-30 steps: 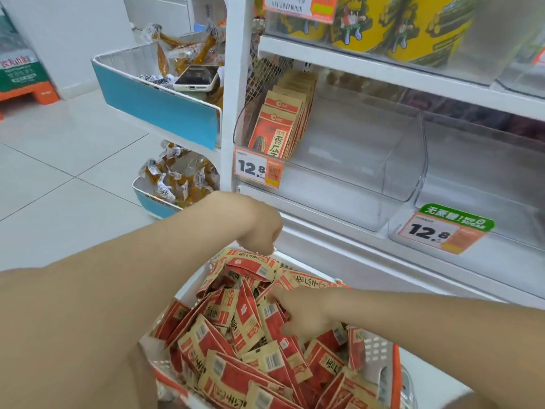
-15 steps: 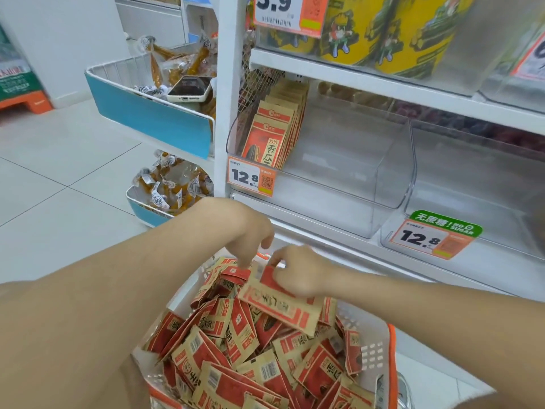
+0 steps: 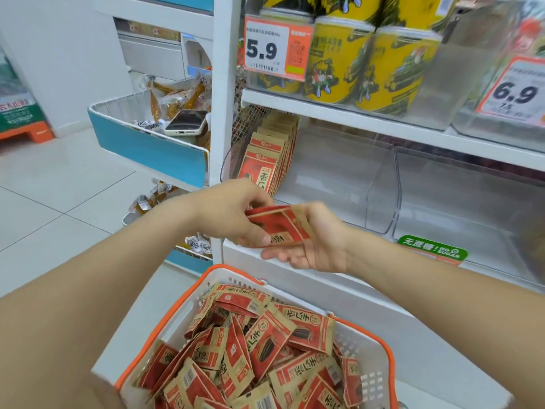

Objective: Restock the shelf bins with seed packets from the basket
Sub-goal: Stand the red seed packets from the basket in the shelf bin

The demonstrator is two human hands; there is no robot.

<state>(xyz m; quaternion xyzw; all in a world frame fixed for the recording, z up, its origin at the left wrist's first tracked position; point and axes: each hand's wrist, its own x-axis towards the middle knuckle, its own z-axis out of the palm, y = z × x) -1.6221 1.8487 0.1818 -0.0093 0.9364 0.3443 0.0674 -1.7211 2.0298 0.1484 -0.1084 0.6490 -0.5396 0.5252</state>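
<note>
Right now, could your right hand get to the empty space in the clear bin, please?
Probably yes: the right hand, holding packets with the left hand, is close in front of the bin, and nothing blocks its open front.

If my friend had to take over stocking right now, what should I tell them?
The left hand grips one end of the held packet, in front of the shelf.
The right hand holds the other end, fingers underneath.
The basket below is heaped with loose packets.
In the left bin a shelved row stands at its left side; the right bin shows no packets.
Done: that one row.
Left: shelve the held packet, then keep filling both bins from the basket.
</note>
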